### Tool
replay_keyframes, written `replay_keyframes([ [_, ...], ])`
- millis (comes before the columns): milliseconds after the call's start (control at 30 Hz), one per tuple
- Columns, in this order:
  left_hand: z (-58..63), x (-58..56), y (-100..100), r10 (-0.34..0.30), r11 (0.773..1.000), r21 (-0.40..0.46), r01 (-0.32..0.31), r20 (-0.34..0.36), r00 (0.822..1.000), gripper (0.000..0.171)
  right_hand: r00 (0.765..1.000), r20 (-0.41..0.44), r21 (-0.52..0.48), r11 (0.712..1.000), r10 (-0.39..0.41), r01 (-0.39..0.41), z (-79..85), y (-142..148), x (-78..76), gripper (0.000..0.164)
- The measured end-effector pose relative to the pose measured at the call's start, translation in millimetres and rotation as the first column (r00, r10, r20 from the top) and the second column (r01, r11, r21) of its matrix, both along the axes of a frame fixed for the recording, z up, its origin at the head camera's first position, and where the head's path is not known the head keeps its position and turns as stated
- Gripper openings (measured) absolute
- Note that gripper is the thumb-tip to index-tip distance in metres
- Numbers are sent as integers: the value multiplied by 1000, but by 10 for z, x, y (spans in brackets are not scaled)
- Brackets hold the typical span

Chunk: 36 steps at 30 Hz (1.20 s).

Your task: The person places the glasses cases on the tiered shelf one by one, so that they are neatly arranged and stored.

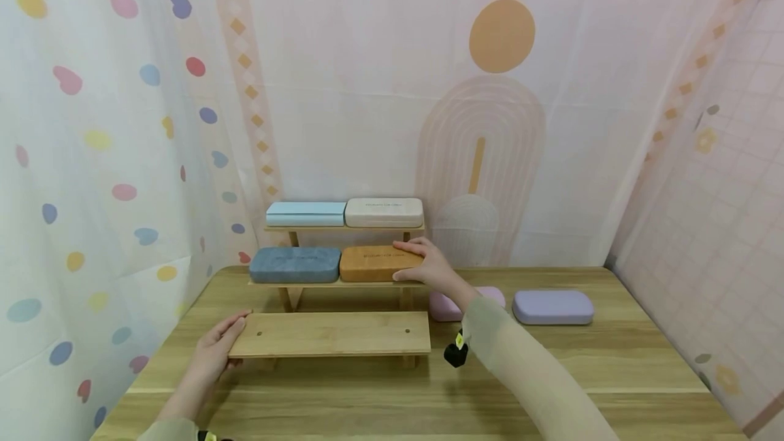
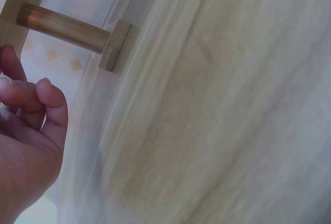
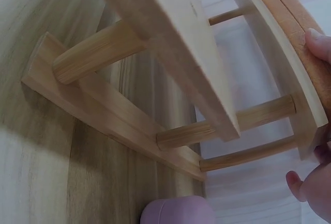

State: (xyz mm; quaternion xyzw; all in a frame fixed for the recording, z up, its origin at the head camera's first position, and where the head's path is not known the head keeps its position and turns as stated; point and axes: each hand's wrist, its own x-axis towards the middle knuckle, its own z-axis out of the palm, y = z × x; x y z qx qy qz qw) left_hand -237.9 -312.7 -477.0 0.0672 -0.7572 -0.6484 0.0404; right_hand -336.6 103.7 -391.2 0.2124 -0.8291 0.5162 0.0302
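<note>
A three-tier wooden rack [image 1: 331, 335] stands on the table. My left hand [image 1: 217, 346] holds the left end of its bare lowest shelf; in the left wrist view, its fingers [image 2: 51, 97] curl close to the shelf's edge. On the middle shelf, my right hand [image 1: 429, 267] grips the right end of an orange glasses case [image 1: 370, 264], its fingers spread over the back and front. A blue glasses case [image 1: 294, 265] lies directly left of the orange one. The top shelf bears a light-blue case [image 1: 306, 214] and a cream glasses case [image 1: 384, 212], side by side.
Right of the rack, a pink case [image 1: 444, 308] lies on the wooden table [image 1: 551, 373], partly hidden by my right forearm. Beside it is a lavender case [image 1: 553, 307]. Patterned curtains [image 1: 343, 87] hang behind the table and on both sides.
</note>
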Motion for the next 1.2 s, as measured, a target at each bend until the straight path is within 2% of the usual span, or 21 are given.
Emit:
replay_keyframes([
  [300, -5, -26, -18, -7, 1000, -12, 7, 2, 1000, 24, 1000, -9, 3, 1000, 14, -14, -4, 9, 18, 69],
  [400, -6, -24, -10, -9, 1000, -9, 9, -1, 1000, 23, 999, -20, 45, 999, 29, -28, 1, 60, 25, 70],
  [533, -1, -10, 4, -8, 1000, -14, 8, 2, 1000, 31, 999, -25, 76, 996, 48, -46, -12, 236, 48, 74],
  [700, 8, -16, 6, -9, 1000, -1, 9, 4, 1000, 47, 998, -13, 52, 997, 54, -53, -36, 569, 91, 75],
  [800, 10, -21, -8, -7, 1000, 12, 7, 0, 1000, 40, 999, -9, 46, 998, 31, -31, -71, 762, 109, 72],
  [967, 10, -8, -43, -3, 1000, 14, 3, -2, 1000, 13, 999, 39, 48, 999, -15, 13, -167, 1008, 152, 70],
  [1200, 22, 16, -70, 6, 1000, 24, -6, -6, 1000, 20, 995, 87, 30, 999, -43, 41, -393, 1216, 154, 71],
])
